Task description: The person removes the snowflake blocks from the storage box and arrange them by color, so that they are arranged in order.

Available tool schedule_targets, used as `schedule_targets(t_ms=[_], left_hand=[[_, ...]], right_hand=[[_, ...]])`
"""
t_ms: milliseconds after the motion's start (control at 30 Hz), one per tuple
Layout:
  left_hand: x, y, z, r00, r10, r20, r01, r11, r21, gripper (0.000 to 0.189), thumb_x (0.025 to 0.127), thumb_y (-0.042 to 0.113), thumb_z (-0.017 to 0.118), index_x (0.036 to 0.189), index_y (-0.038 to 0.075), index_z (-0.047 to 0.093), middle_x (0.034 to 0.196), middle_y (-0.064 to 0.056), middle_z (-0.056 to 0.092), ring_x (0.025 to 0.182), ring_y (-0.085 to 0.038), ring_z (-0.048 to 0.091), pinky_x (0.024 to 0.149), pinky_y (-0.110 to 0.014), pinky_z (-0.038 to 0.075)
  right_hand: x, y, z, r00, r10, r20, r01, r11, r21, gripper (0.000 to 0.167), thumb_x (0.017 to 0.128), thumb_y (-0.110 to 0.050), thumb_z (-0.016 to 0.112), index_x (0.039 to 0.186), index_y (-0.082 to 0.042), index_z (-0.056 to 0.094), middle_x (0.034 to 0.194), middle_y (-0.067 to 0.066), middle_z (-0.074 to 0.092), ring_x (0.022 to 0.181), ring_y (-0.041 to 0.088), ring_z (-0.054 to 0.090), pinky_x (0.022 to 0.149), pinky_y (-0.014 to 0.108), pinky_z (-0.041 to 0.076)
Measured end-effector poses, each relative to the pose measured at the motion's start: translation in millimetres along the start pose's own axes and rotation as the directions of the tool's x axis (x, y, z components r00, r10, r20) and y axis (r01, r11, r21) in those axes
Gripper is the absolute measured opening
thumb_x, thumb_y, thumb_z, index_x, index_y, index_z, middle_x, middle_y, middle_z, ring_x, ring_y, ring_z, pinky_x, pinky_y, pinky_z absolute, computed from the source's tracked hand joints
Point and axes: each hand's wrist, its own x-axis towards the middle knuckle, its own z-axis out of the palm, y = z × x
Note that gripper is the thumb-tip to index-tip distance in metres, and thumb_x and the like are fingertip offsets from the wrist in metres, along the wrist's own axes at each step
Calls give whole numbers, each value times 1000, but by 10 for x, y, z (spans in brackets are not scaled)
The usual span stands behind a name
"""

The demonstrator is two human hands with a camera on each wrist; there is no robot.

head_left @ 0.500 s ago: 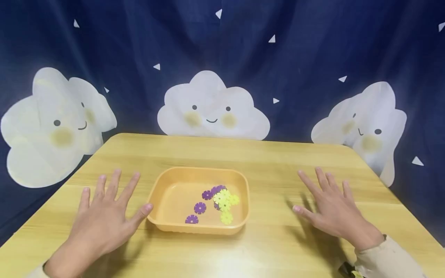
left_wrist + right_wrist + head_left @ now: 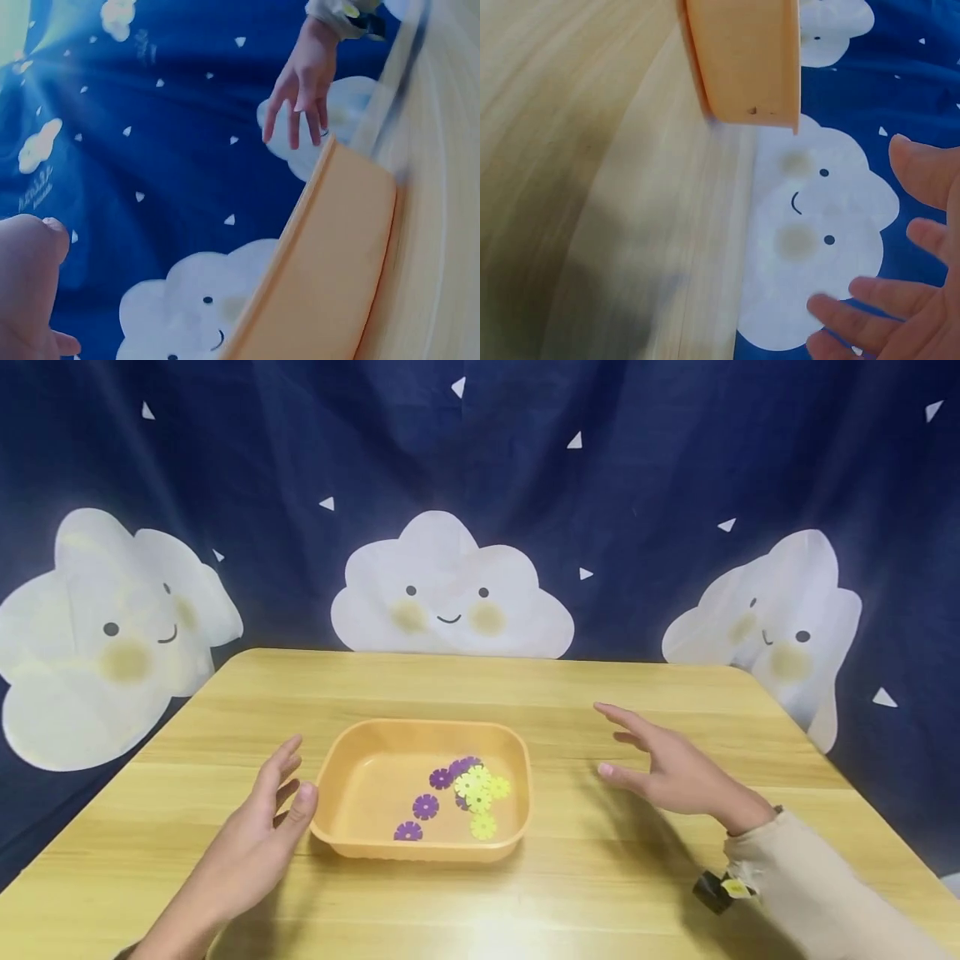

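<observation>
An orange plastic basin sits on the table, holding several purple flower-shaped discs and several yellow ones, the yellow partly covering the purple. My left hand hovers at the basin's left side, turned palm inward, its thumb near the rim; whether it touches, I cannot tell. To the right of the basin, my right hand is held above the table with fingers extended and nothing in it. In the right wrist view, the spread fingers of that hand are apart from the basin.
The wooden table reaches back to a dark blue curtain printed with white clouds and small triangles. A small black object with a yellow tag is at the right sleeve's cuff.
Both hands have turned from palms down to palms facing inward. The right hand has moved left, toward the basin. The discs keep their arrangement, and the view has shifted slightly.
</observation>
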Motion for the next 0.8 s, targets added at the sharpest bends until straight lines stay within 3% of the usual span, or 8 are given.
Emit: schedule_targets(t_ms=[133, 200, 267, 367, 500, 600, 733, 800], left_hand=[[36, -89, 4, 998, -71, 3, 70, 988, -139, 67, 105, 36, 38, 156, 20, -3, 154, -26, 17, 134, -51, 28, 101, -70, 34], [53, -139, 5, 997, -80, -2, 78, 978, -191, 69, 105, 33, 42, 156, 21, -2, 155, -25, 18, 134, -48, 30, 105, -51, 43], [64, -176, 20, 997, -78, -8, 74, 968, -239, 71, 104, 30, 47, 156, 21, 1, 154, -23, 20, 134, -45, 32, 101, -27, 47], [66, -218, 62, 997, -74, -33, 61, 957, -284, 74, 101, 27, 54, 156, 18, 5, 153, -21, 23, 133, -41, 34, 85, -1, 41], [80, -268, 103, 994, -105, -44, 85, 941, -329, 79, 98, 23, 60, 156, 14, 7, 153, -21, 23, 134, -40, 33, 85, -3, 43], [98, -289, 124, 991, -133, -19, 118, 929, -350, 81, 97, 20, 61, 156, 13, 6, 153, -21, 22, 135, -43, 29, 102, -25, 47], [103, -313, 152, 989, -149, 22, 147, 924, -353, 83, 96, 17, 62, 156, 13, 5, 153, -21, 21, 136, -48, 23, 110, -61, 30], [101, -325, 162, 988, -150, 28, 150, 922, -357, 84, 95, 14, 63, 156, 13, 6, 154, -21, 21, 136, -48, 22, 111, -63, 26]], right_hand=[[94, 2, 43, 999, -35, -14, 36, 997, 63, 67, 91, -23, 70, 148, -11, 36, 148, 12, 41, 115, 35, 58, 98, 53, 49], [146, 1, 54, 998, -60, -23, 62, 994, 88, 64, 92, -20, 69, 147, -10, 38, 146, 14, 44, 113, 34, 60, 97, 51, 51], [193, 3, 63, 996, -83, -28, 85, 990, 114, 62, 92, -18, 68, 146, -10, 39, 143, 16, 46, 111, 32, 61, 96, 50, 52], [273, -1, 87, 994, -109, -23, 111, 981, 161, 60, 91, -13, 69, 144, -8, 41, 139, 18, 49, 107, 30, 64, 95, 47, 54], [405, -30, 139, 994, -105, -12, 105, 962, 252, 59, 90, -6, 69, 142, -7, 43, 136, 21, 52, 102, 29, 66, 93, 42, 55], [497, -65, 164, 996, -87, -5, 85, 948, 305, 58, 90, -5, 68, 142, -7, 44, 134, 21, 53, 101, 28, 66, 93, 41, 55], [590, -113, 197, 998, -62, 11, 54, 937, 344, 55, 91, -6, 67, 141, -7, 45, 133, 20, 54, 102, 28, 66, 91, 39, 56], [641, -141, 207, 998, -56, 20, 45, 931, 363, 55, 91, -6, 67, 141, -8, 45, 132, 19, 55, 103, 28, 65, 90, 38, 57]])
